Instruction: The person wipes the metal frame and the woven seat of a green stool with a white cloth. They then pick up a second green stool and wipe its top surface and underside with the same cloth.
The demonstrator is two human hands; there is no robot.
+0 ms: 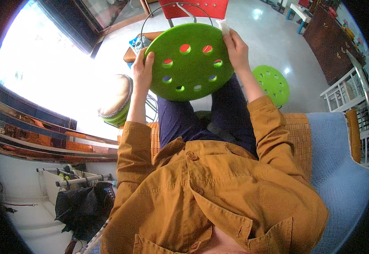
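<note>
A round green stool (191,74) is held up over my knees, its seat facing me and pierced by a ring of several holes. A thin dark metal hoop of its frame shows beyond the far rim. My left hand (142,70) grips the left rim, thumb on the seat and the other fingers mostly hidden behind. At the upper right rim is my right hand (237,51), closed on a crumpled white wipe (224,27) that sticks out past the fingertips. That hand also rests against the stool's edge.
A red chair (220,7) stands ahead. Another green stool (271,83) is on the floor to the right, and a cushioned stool (117,98) to the left. I sit on a seat with a woven mat (299,142) and blue cover (334,158). A white rack (85,180) stands lower left.
</note>
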